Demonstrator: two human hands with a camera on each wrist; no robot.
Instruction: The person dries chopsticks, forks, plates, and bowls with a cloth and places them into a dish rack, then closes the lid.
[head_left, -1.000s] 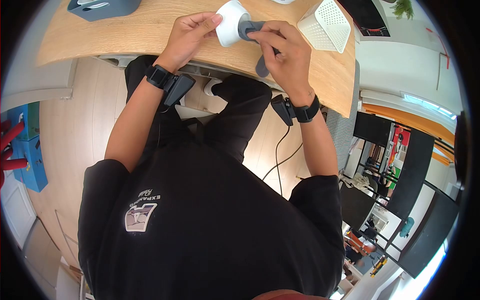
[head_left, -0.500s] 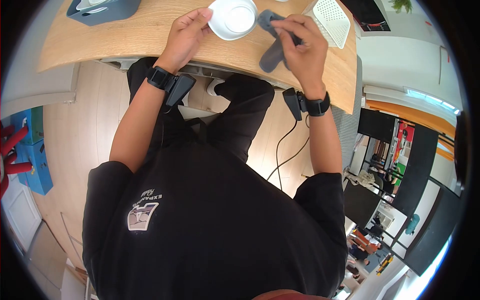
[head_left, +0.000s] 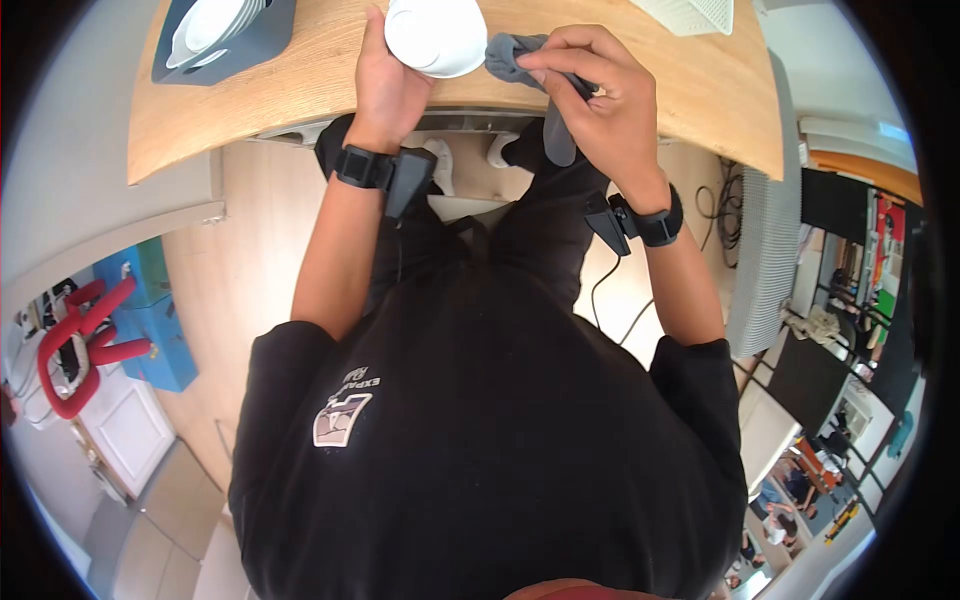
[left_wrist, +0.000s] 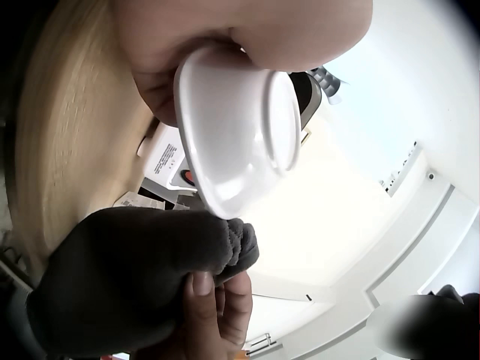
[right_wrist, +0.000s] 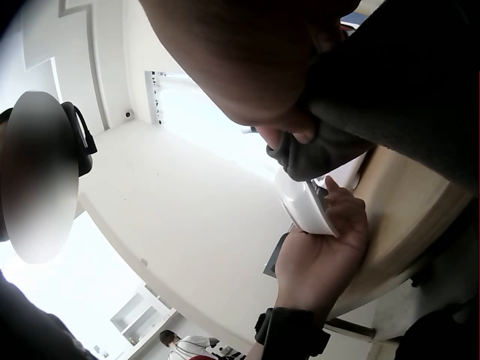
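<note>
My left hand (head_left: 388,95) holds a white bowl (head_left: 440,42) over the front of the table. The left wrist view shows the bowl (left_wrist: 225,127) tipped on its side, with its foot ring facing right and the hand around its upper part. Between thumb and fingertips, my right hand (head_left: 615,105) pinches a dark grey cloth (head_left: 510,58). Bunched at the fingertips, the cloth hangs down past the table edge at its other end. In the left wrist view, the cloth's folded end (left_wrist: 238,244) is right at the bowl's lower rim.
A grey-blue bin (head_left: 255,52) with white dishes (head_left: 212,25) inside stands at the table's back left. A white perforated basket (head_left: 690,12) sits at the back right. The wooden table (head_left: 320,85) ends just in front of my hands. A cable hangs from the right wrist camera.
The cloth left the bowl, swung right, and is now back beside its rim. My left hand turned the bowl, its thumb now pointing up. The head view has shifted, moving everything rightward.
</note>
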